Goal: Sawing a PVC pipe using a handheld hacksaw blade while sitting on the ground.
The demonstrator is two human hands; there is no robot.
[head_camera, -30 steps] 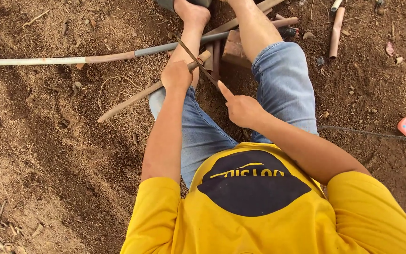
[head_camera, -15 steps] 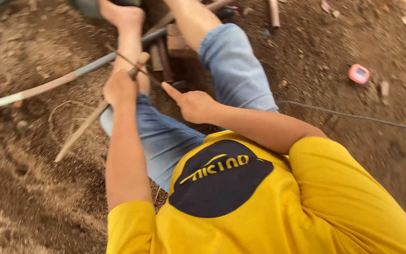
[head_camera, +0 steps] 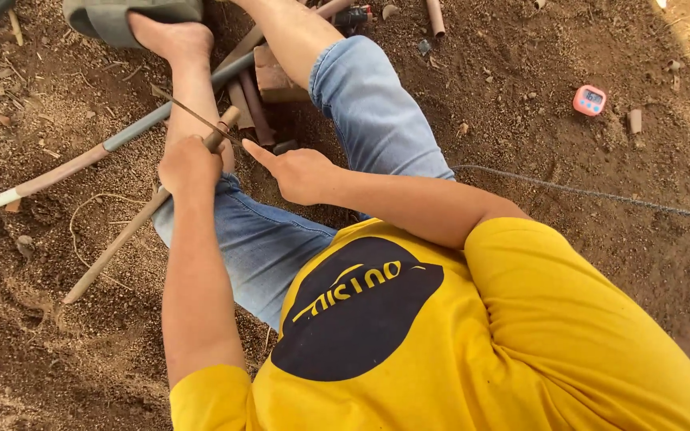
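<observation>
I sit on bare dirt with my legs in rolled-up jeans stretched out ahead. My left hand [head_camera: 189,164] is closed round the upper end of a brown wooden stick [head_camera: 113,247] that slants down to the left over the soil. My right hand [head_camera: 297,172] is just right of it, index finger stretched toward the stick's tip. It pinches a thin dark blade [head_camera: 193,116] that lies across the stick's end. A long grey and white pipe [head_camera: 65,172] runs under my left shin.
A reddish brick [head_camera: 277,76] and short pipe pieces [head_camera: 257,108] lie between my legs. A pink timer [head_camera: 589,100] sits on the dirt at the right. A thin grey cord [head_camera: 600,195] stretches right. My left foot wears a grey sandal [head_camera: 121,16].
The camera has swung, so the view of the ground has shifted. Both hands stay together at the stick's end, the left still gripping it.
</observation>
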